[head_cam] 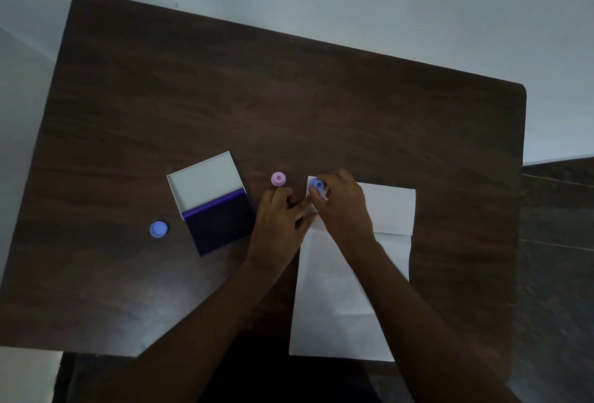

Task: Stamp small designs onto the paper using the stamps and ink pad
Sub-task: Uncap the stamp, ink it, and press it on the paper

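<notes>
Lower right of frame, white paper (340, 306) lies flat; at centre the left hand (279, 225) steadies its edge with loose fingers while the right hand (342, 206) pinches a blue stamp (317, 184) onto its top-left corner; open ink pad (218, 222) and pink stamp (278, 178) wait left

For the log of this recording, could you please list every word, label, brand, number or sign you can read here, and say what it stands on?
None: no readable text shows anywhere in the head view.
Paper: blank, no writing or stamped design visible.
Ink pad and its open lid: no label visible.
Blue stamp held by the right hand, pink stamp, blue cap: no markings discernible.
</notes>
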Available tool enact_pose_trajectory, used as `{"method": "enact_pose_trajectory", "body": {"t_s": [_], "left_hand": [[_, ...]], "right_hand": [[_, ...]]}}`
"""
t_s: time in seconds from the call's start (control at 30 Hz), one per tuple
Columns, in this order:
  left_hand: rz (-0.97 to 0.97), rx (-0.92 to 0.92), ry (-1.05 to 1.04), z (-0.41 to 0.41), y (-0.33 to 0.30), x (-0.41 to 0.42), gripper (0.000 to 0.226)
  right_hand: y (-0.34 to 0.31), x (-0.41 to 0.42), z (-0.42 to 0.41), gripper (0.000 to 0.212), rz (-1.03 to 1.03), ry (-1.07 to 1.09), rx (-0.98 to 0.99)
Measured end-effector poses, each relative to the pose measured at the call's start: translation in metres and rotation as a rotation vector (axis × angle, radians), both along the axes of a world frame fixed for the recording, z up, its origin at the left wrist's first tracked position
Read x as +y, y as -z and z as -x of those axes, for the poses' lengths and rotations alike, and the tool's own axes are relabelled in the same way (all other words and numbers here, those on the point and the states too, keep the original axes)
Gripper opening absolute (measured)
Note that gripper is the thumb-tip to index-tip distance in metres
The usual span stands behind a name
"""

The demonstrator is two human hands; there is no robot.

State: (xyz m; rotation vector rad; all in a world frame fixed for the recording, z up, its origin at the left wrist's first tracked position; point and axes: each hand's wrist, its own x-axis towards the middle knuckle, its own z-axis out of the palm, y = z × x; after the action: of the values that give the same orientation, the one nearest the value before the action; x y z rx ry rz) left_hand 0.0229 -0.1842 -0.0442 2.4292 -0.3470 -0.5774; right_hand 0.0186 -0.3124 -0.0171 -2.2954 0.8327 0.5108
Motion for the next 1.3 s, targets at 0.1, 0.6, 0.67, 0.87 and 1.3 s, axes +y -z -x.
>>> {"method": "enact_pose_trajectory", "body": {"t_s": [0.1, 0.6, 0.67, 0.87, 1.3], "left_hand": [[-0.01, 0.016, -0.003, 0.0, 0.0, 0.0, 0.042], [0.054, 0.055, -0.037, -0.003, -0.001, -0.001, 0.039], [0.064, 0.079, -0.041, -0.003, -0.001, -0.001, 0.04], [0.052, 0.104, -0.069, -0.003, 0.0, 0.0, 0.04], [0.072, 0.031, -0.078, -0.002, -0.004, -0.002, 0.032]], "right_hand": [[0.002, 0.0, -0.001, 0.045, 0.009, 0.005, 0.004], [-0.001, 0.005, -0.007, 0.037, 0.021, 0.067, 0.003], [-0.001, 0.006, -0.009, 0.038, 0.027, 0.062, 0.017], [-0.002, 0.01, -0.011, 0.04, 0.06, 0.041, 0.007], [-0.003, 0.022, -0.015, 0.031, 0.186, -0.077, -0.036]]}}
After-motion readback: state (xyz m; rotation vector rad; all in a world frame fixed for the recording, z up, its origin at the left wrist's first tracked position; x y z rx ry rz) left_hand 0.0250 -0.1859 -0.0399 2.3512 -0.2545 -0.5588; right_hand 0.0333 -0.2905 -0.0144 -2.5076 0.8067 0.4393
